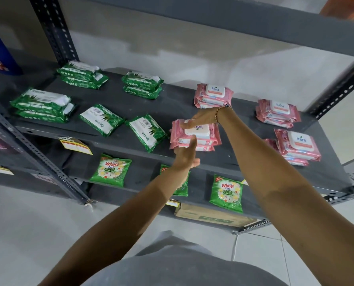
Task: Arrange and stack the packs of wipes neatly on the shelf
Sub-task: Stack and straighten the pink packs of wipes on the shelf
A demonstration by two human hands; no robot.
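Note:
On the dark grey shelf point(172, 104) lie green and pink packs of wipes. A stack of pink packs point(211, 137) sits near the front edge in the middle. My right hand point(203, 118) rests on its top from behind, fingers on the white lid. My left hand point(187, 155) presses against its front side, fingers extended. Other pink stacks lie at the back middle point(213, 94), back right point(277, 113) and front right point(298, 147). Green stacks sit at the back left point(82, 75), back centre point(142, 84) and front left point(42, 105). Two single green packs point(101, 119) point(148, 132) lie askew.
Green detergent pouches point(111, 170) point(226, 194) lie on the lower shelf, with a cardboard box point(213, 216) below. A blue bottle point(0, 52) stands at far left. Perforated steel posts point(56, 32) point(341, 87) frame the shelf, and another shelf board point(213, 19) runs overhead.

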